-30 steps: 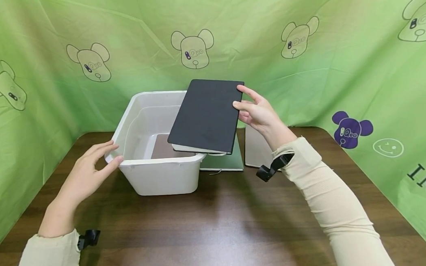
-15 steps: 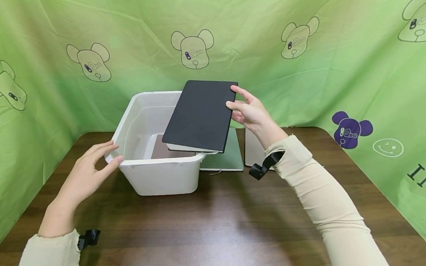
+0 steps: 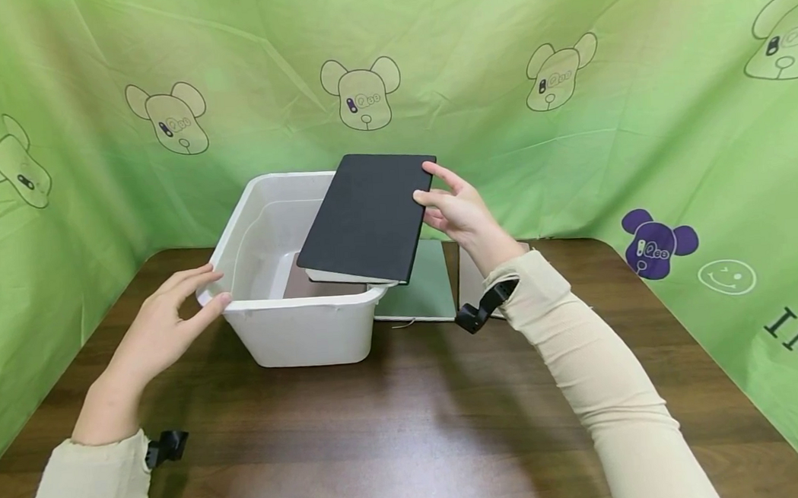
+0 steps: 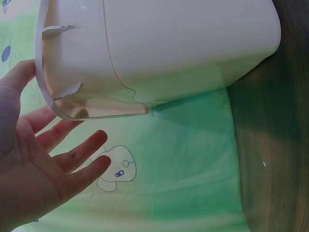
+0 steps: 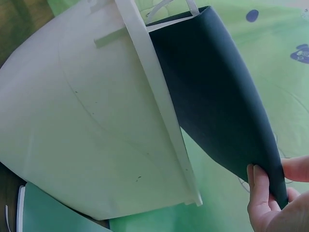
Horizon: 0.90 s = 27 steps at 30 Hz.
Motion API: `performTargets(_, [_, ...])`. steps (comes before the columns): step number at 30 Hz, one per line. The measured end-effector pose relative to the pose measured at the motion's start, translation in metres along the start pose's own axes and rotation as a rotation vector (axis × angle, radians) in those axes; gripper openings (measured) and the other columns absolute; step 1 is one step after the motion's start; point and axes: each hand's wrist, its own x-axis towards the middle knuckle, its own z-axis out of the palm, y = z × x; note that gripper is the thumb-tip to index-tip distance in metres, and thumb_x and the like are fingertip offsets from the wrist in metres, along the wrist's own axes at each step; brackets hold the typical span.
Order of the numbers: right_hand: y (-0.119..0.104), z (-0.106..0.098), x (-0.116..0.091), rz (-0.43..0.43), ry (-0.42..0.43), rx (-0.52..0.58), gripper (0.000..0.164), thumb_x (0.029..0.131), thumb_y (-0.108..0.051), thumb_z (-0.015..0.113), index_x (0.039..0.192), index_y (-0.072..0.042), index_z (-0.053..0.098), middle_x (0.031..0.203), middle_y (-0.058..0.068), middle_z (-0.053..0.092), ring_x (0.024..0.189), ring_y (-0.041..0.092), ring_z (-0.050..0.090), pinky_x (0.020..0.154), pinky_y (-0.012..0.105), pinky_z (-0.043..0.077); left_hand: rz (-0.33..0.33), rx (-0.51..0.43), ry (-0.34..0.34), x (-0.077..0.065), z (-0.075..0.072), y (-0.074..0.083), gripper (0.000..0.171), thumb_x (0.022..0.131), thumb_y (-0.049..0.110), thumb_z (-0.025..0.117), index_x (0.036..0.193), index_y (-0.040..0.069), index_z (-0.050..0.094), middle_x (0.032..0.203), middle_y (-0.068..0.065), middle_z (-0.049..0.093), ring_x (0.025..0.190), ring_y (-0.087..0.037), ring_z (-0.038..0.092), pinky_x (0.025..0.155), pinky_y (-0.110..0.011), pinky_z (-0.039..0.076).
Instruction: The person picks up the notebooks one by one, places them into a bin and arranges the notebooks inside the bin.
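My right hand [image 3: 461,211] pinches a black notebook [image 3: 373,216] by its right edge, thumb on the upper cover and fingers beneath. The notebook is tilted over the right side of a white plastic bin [image 3: 301,331], its lower end at or just above the rim. In the right wrist view the notebook's dark underside [image 5: 207,92] and a ribbon [image 5: 193,7] show beyond the bin wall. My left hand [image 3: 160,324] rests against the bin's near left corner with its fingers extended; the left wrist view shows them spread at the rim [image 4: 39,72].
A brownish flat thing [image 3: 305,279] lies inside the bin, partly covered by the notebook. Right of the bin lie a green notebook [image 3: 425,289] and a pale notebook [image 3: 469,279] on the wooden table [image 3: 396,432]. A green printed cloth [image 3: 470,62] surrounds the table.
My right hand has carried the black notebook slightly left and a little lower, farther over the bin. The left hand and the bin have stayed in place.
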Motion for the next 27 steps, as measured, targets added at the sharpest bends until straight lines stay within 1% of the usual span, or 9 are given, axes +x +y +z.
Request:
performTargets(5, [0.001, 0.005, 0.003, 0.009, 0.011, 0.012, 0.062, 0.088, 0.003, 0.057, 0.138, -0.032, 0.045, 0.104, 0.005, 0.051, 0.065, 0.012, 0.062, 0.062, 0.018, 0.051, 0.002, 0.0, -0.001, 0.0, 0.0, 0.0, 0.05, 0.093, 0.039, 0.055, 0.133, 0.008, 0.051, 0.146, -0.014, 0.04, 0.133, -0.04, 0.035, 0.101, -0.064, 0.03])
performTargets(11, [0.004, 0.009, 0.005, 0.016, 0.003, 0.014, 0.062, 0.088, 0.003, 0.057, 0.138, -0.032, 0.045, 0.1, 0.004, 0.053, 0.061, 0.012, 0.061, 0.061, 0.017, 0.05, -0.004, -0.003, -0.001, 0.0, 0.0, -0.001, 0.05, 0.093, 0.039, 0.055, 0.133, 0.008, 0.051, 0.146, -0.014, 0.04, 0.134, -0.04, 0.035, 0.101, -0.064, 0.03])
performTargets(23, [0.01, 0.021, 0.011, 0.004, -0.005, 0.001, 0.062, 0.088, 0.004, 0.056, 0.138, -0.03, 0.045, 0.095, 0.004, 0.053, 0.062, 0.012, 0.061, 0.063, 0.018, 0.051, 0.002, -0.003, 0.004, -0.001, 0.0, -0.001, 0.05, 0.093, 0.038, 0.055, 0.132, 0.008, 0.051, 0.145, -0.014, 0.041, 0.133, -0.04, 0.035, 0.1, -0.064, 0.031])
performTargets(27, [0.011, 0.025, 0.012, 0.006, -0.006, -0.009, 0.062, 0.088, 0.005, 0.056, 0.138, -0.03, 0.045, 0.096, 0.004, 0.053, 0.063, 0.012, 0.062, 0.062, 0.019, 0.052, 0.001, -0.004, 0.003, -0.001, 0.0, -0.001, 0.05, 0.093, 0.039, 0.055, 0.132, 0.008, 0.051, 0.146, -0.014, 0.041, 0.133, -0.039, 0.036, 0.1, -0.064, 0.031])
